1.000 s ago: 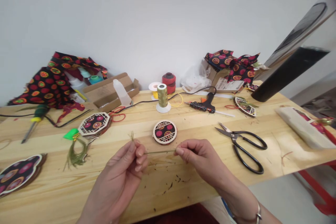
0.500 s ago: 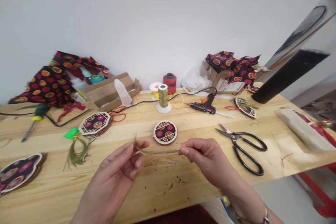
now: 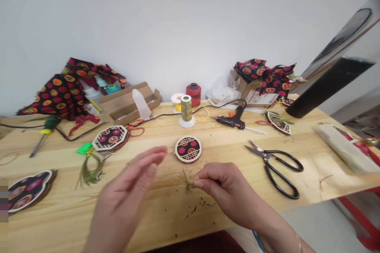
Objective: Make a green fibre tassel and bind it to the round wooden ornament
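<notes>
My right hand (image 3: 218, 184) pinches a small bundle of olive-green thread (image 3: 187, 182), whose loose ends fan out to the left of the fingertips. My left hand (image 3: 133, 193) is raised over the table, apart from the thread; its fingers are stretched out and nothing shows in them. Just beyond the hands lies a round ornament (image 3: 188, 149) with a pale wooden lattice frame over dark patterned fabric. Behind it stands a spool of olive-green thread (image 3: 186, 110). A pair of black-handled scissors (image 3: 283, 161) lies with blades parted to the right of my right hand.
At left lie an octagonal ornament (image 3: 110, 139) with a green tassel (image 3: 90, 169), a screwdriver (image 3: 44, 132) and a lobed ornament (image 3: 29, 191). A hot glue gun (image 3: 233, 119) rests behind the scissors, near a fan-shaped ornament (image 3: 279, 122). A black roll (image 3: 329, 87) leans at back right.
My left hand has let go of the thread's left end and opened. The thread, stretched between both hands before, now hangs bunched from my right hand, which has shifted slightly left and down.
</notes>
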The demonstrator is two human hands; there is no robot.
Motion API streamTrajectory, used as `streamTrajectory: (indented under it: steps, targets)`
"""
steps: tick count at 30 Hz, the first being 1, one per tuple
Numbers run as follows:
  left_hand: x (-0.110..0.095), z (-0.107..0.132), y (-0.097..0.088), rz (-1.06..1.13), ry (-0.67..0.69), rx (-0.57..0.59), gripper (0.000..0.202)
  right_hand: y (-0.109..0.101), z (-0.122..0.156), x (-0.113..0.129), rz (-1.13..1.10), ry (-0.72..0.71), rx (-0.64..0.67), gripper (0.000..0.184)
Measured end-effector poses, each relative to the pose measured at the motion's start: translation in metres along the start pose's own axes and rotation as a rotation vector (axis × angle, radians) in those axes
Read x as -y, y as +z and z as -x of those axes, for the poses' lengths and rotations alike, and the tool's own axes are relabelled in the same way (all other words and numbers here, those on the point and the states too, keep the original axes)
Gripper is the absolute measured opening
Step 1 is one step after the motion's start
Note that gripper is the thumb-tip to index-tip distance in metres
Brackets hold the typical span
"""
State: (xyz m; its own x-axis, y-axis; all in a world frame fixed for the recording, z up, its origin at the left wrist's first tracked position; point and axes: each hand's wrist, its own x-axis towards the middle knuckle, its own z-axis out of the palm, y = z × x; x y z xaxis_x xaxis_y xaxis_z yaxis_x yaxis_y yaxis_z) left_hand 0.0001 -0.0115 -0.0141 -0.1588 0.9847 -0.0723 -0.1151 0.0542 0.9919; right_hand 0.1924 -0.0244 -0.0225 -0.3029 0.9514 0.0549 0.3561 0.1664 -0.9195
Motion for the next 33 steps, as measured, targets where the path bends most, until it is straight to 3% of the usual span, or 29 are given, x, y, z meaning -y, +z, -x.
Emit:
streamTrajectory:
  steps: [3,5,7,17,25,29,33]
  targets:
    - [0.009,0.010,0.010,-0.269,0.213,0.240,0.021,0.002,0.001,0.004,0.050,-0.023,0.028,0.024]
    - [0.018,0.011,0.010,-0.366,0.210,0.427,0.034,0.003,0.001,0.005,0.064,-0.031,0.037,0.025]
    - [0.025,0.009,0.007,-0.472,0.205,0.512,0.042,0.003,0.000,0.006,0.062,-0.036,0.049,0.024]
    - [0.033,0.012,0.008,-0.665,0.510,0.501,0.037,0.006,-0.002,0.001,0.119,-0.026,0.069,0.022]
    - [0.047,0.010,-0.006,-0.868,0.507,0.677,0.043,0.008,-0.002,0.003,0.213,-0.025,0.080,0.022]
    - [0.043,0.010,-0.003,-0.855,0.527,0.613,0.035,0.006,-0.001,0.002,0.302,-0.006,0.069,0.021]
    - [0.038,0.010,0.001,-0.801,0.463,0.531,0.025,0.007,0.000,-0.003,0.294,-0.035,0.026,0.018]
